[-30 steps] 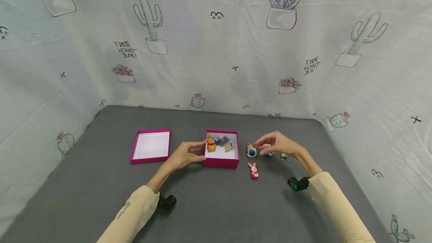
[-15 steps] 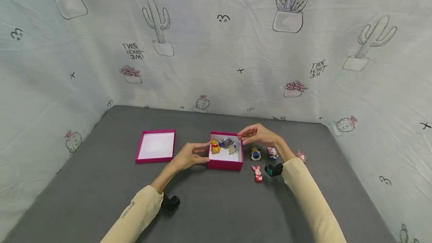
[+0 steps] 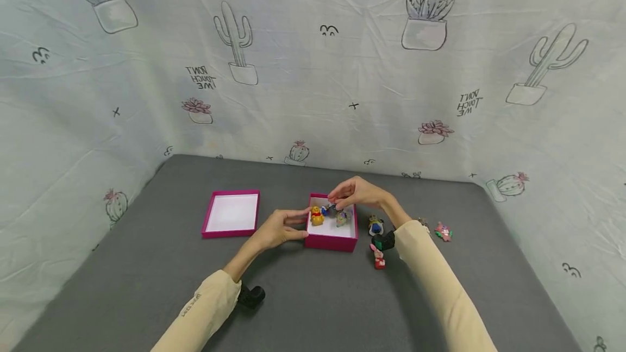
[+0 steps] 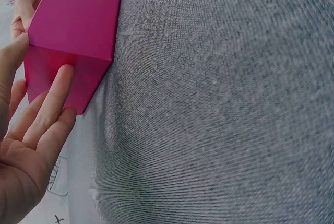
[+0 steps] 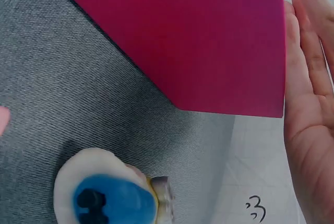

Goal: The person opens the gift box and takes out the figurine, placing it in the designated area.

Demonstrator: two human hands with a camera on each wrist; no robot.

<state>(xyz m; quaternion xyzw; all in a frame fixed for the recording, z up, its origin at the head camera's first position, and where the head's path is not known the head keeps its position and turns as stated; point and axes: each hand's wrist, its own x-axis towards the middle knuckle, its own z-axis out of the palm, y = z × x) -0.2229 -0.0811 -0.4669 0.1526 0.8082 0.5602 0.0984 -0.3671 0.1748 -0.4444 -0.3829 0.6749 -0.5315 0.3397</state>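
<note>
A magenta box (image 3: 331,242) with a white inside holds several small figurines: a yellow bear in a red top (image 3: 317,216), a grey figurine (image 3: 341,218) and others partly covered by fingers. My left hand (image 3: 276,230) touches the box's left side; in the left wrist view its straight fingers (image 4: 55,93) press that wall, the thumb at the top edge. Over the box's far part my right hand (image 3: 359,192) is lowered, thumb and fingertips pinched close around a small figurine, mostly hidden. The right wrist view shows the right hand (image 5: 310,114) beyond the box wall.
Left of the box lies its magenta lid (image 3: 231,212), white side up. To the right are a blue-and-yellow figurine (image 3: 375,226), a pink rabbit figurine (image 3: 379,261) and a pink-and-green figurine (image 3: 444,231). Another figurine (image 3: 423,222) shows partly behind the right sleeve.
My right hand has travelled left from the loose figurines into the box, a small reddish bit showing at its fingertips earlier. The left hand stays at the box. The head view has shifted slightly.
</note>
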